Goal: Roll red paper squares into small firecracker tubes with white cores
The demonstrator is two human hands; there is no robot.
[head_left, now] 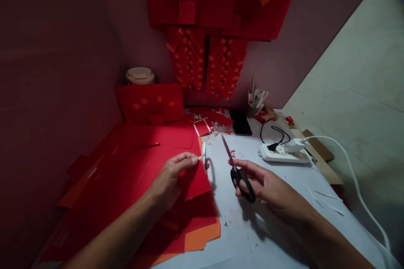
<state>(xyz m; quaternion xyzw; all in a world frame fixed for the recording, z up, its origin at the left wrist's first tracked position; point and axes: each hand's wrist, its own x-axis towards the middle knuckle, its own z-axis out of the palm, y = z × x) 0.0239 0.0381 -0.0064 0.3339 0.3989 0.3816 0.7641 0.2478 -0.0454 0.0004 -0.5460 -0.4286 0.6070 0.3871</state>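
Note:
My left hand (172, 176) is closed in a pinch on a thin white paper strip (204, 155) that curls upward at the fingertips, and a red paper sheet (195, 180) lies under the same fingers. My right hand (268, 187) grips black-handled scissors (238, 172), fingers through the loops, blades shut and pointing up and left toward the strip. Both hands hover over a white table (240, 235).
A stack of red and orange sheets (132, 168) covers the table's left side. A folded red paper decoration (208, 29) hangs on the wall. A black phone (240, 122), a white power strip (280, 154) with charger and cable, a pen cup (254, 103) and paper scraps lie behind.

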